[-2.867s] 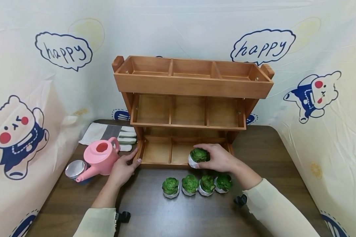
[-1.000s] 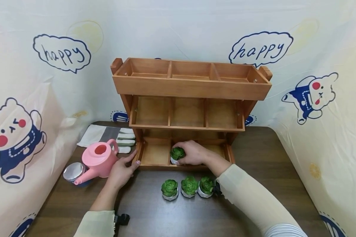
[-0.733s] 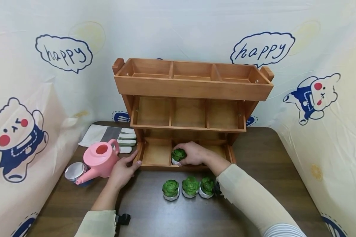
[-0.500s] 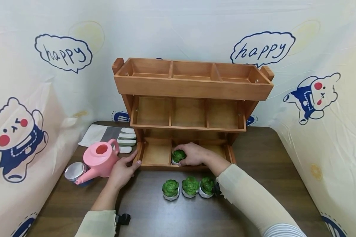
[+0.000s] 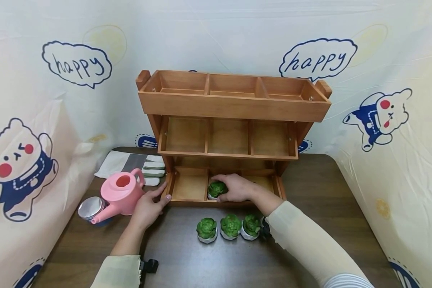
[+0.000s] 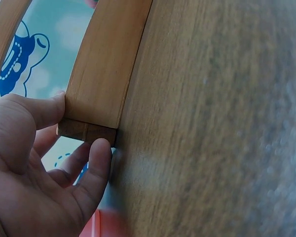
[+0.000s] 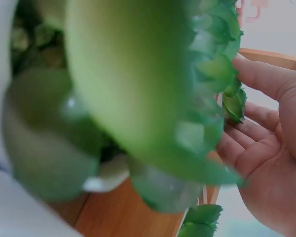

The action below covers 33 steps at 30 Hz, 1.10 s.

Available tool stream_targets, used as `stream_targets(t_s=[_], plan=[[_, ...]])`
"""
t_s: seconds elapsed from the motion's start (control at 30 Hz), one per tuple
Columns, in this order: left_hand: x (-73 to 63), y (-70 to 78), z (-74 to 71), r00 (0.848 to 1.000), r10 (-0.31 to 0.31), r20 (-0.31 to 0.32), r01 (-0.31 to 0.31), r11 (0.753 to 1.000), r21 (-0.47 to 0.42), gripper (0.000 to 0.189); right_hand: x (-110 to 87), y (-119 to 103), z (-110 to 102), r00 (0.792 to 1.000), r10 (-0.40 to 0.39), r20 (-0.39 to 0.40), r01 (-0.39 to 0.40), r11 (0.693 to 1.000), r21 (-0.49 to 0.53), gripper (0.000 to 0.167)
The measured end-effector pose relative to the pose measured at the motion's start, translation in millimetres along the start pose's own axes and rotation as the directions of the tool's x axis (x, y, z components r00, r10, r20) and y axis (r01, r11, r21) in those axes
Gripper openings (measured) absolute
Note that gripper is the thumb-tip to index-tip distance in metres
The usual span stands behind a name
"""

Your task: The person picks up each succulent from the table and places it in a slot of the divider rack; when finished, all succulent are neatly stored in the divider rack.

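In the head view, my right hand (image 5: 237, 188) holds a small green potted succulent (image 5: 217, 189) between thumb and fingers. The white pot is inside the middle compartment of the lowest tier of a wooden three-tier shelf (image 5: 234, 107). My left hand (image 5: 149, 208) grips that tier's front left corner (image 6: 89, 106), thumb and fingers on either side. Three more succulents (image 5: 231, 226) in white pots stand in a row before the shelf. One fills much of the right wrist view as a blurred leaf (image 7: 128, 74); beyond it another green succulent top (image 7: 202, 217) shows.
Left of the shelf stand a pink watering can (image 5: 124, 190) and a silver-lidded can (image 5: 91, 207). Striped gloves (image 5: 133, 163) lie behind them. The upper tiers are divided into three compartments each. A printed cloth (image 5: 216, 36) hangs round the table.
The front row has gone from four succulents to three. My right hand has moved left into the middle compartment with a succulent, lowering it slightly. My left hand stays at the corner.
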<state>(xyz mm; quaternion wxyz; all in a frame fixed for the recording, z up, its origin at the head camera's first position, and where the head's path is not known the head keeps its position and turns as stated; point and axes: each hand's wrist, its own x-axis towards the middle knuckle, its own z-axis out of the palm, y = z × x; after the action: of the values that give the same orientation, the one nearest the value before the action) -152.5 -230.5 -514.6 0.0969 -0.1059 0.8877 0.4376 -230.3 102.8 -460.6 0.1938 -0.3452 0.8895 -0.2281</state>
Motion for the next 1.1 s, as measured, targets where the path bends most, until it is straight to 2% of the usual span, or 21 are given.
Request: stream_targets(t_s=[0.27,0.67,1.1], plan=[[-0.2,-0.8,1.4,1.0,0.016,-0.01,-0.016,1.0,0.001,0.066,-13.2,4.3,-3.2,0.999,-0.018,-0.035,0.019,1.0,0.004,0.076],[-1.0,1.9,0.0,1.0,0.015,-0.003,-0.015,1.0,0.016,0.068,-33.4,12.8,-9.0,0.999,0.004,-0.05,0.004,0.987,0.162,0.071],[-2.3,3.0,-0.1,1.0,-0.002,0.002,0.002,1.0,0.015,0.068,-58.9,17.0,-17.6,0.996,-0.014,-0.093,0.03,0.984,0.174,0.07]])
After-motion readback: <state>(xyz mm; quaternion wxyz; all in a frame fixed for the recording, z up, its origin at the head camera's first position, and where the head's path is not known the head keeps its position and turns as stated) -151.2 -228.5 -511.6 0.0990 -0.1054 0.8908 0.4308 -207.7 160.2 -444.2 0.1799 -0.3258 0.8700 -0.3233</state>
